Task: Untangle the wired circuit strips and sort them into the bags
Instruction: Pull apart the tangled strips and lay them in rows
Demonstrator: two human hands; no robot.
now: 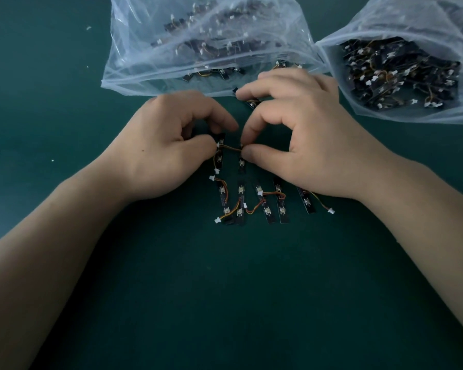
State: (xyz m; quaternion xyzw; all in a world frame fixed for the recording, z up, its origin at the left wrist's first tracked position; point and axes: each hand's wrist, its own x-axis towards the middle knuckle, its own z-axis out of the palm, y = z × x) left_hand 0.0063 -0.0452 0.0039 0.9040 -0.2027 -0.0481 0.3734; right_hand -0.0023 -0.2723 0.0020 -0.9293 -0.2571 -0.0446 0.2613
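1. A person's two bare forearms are reaching in from the lower corners over a dark green table, and the hands are meeting near the centre.
2. The left hand is curling its thumb and fingers into a pinch on the upper end of a narrow black circuit strip, right beside a small white connector.
3. The right hand is pinching the top of a second black strip between thumb and forefinger, while its other fingers are stretching away toward the bags.
4. A short orange and yellow wire is running between the two pinched strips, which are lying just beside each other on the table.
5. Nearer the person, a row of black strips with small pale buttons is lying side by side on the table, joined by looping orange and yellow wires ending in white plugs. The rightmost one is partly hiding under the right wrist.
6. One loose black strip is lying beneath the right hand's outstretched fingers. Whether they are touching it cannot be told.
7. A left clear plastic bag is lying at the far side with its mouth facing the hands, holding many wired strips.
8. A right clear plastic bag is sitting at the far right, holding a dense tangled pile of them.
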